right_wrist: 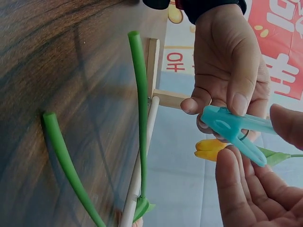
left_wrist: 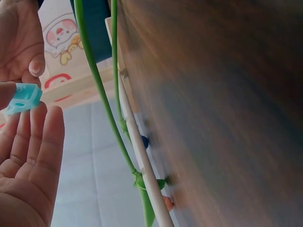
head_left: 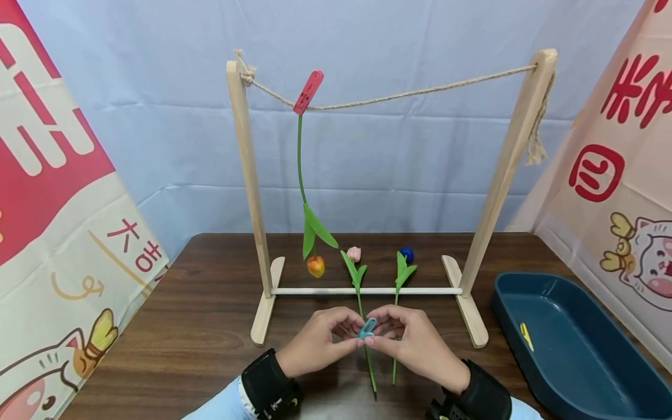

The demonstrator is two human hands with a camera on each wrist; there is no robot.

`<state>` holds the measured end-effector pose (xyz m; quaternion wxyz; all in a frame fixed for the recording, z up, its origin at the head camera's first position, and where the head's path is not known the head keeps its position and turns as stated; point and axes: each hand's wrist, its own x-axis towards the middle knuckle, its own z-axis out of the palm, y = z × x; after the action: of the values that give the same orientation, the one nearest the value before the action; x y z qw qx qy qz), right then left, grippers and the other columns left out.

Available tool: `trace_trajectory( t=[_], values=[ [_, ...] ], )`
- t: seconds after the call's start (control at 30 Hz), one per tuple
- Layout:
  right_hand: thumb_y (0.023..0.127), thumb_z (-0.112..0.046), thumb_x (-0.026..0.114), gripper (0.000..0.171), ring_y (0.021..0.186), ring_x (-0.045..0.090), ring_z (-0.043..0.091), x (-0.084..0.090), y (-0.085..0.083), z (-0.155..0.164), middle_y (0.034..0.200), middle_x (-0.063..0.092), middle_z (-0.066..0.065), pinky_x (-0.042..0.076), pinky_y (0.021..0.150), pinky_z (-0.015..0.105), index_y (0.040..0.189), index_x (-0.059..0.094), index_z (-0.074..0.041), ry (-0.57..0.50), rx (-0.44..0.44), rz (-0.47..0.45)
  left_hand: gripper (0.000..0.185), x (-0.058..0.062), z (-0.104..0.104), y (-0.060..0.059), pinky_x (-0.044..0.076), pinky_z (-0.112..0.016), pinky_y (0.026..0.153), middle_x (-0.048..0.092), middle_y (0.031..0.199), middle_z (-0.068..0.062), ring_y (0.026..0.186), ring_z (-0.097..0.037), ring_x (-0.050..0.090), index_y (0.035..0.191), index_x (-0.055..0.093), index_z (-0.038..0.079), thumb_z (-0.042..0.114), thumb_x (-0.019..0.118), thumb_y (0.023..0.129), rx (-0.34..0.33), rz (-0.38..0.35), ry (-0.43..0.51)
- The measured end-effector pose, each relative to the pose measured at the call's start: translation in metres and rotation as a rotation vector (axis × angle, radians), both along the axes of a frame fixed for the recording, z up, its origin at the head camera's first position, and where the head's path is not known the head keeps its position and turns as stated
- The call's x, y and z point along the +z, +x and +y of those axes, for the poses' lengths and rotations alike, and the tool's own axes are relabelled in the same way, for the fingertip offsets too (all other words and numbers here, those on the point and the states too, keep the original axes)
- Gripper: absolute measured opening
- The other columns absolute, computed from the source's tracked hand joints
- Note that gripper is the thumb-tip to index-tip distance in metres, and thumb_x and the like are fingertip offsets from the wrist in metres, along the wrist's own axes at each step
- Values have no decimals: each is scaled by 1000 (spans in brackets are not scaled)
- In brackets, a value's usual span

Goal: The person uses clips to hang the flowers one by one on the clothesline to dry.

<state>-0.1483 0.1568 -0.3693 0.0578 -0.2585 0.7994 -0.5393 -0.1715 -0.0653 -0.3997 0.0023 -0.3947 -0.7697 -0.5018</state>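
A teal clothespin is between both hands above the table front. My left hand pinches it between thumb and fingers; my right hand has its thumb and fingertips on the other end, where the two handles spread in the right wrist view. Below the hands, a pink tulip and a blue tulip lie with their green stems across the rack's white rod. A yellow-orange tulip hangs head down from the rope, its stem end held by a red clothespin.
The wooden rack stands on the brown table, with the rope tied between its posts. At the right, a dark blue tray holds a yellow clothespin. Behind hangs a light blue cloth, with printed cloths at both sides.
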Motion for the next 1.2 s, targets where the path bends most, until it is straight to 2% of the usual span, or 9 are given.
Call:
trace_trajectory(
  t=[0.37, 0.57, 0.83, 1.03, 1.2],
  values=[
    [89, -19, 73, 25, 82, 65, 15, -2, -3, 3, 93, 65, 6, 56, 71, 30, 106, 65, -1, 15, -3, 9, 17, 5, 1, -2, 53, -23, 73, 65, 97, -5, 83, -5, 61, 107, 63, 10, 8, 69, 91, -36, -19, -44],
    [89, -19, 73, 25, 82, 65, 15, -4, -4, 4, 92, 65, 6, 56, 71, 30, 105, 65, -2, 6, 8, 16, 16, 3, 0, -2, 53, -24, 73, 64, 99, -1, 83, -6, 61, 108, 63, 11, 12, 69, 92, -37, -32, -50],
    [90, -23, 72, 27, 87, 64, 16, -5, -4, 6, 97, 64, 6, 55, 75, 31, 109, 64, -6, 7, 20, 24, 20, -1, -2, -5, 54, -24, 74, 63, 102, 3, 86, -5, 62, 111, 62, 14, 16, 69, 93, -40, 0, -35],
    [91, -24, 71, 29, 88, 64, 15, -1, -4, 8, 98, 64, 6, 55, 76, 31, 112, 63, -5, -2, 1, 34, 23, 0, -7, -5, 54, -26, 76, 62, 104, 0, 88, -7, 62, 114, 62, 12, 20, 69, 93, -33, 19, -35],
    [90, -20, 72, 26, 85, 65, 14, 4, -7, 12, 94, 65, 4, 55, 72, 30, 109, 65, -4, 4, -47, 77, 27, 4, -11, -5, 54, -31, 78, 62, 106, -6, 90, -10, 61, 116, 61, 9, 22, 68, 93, 7, 35, -53]
  ],
)
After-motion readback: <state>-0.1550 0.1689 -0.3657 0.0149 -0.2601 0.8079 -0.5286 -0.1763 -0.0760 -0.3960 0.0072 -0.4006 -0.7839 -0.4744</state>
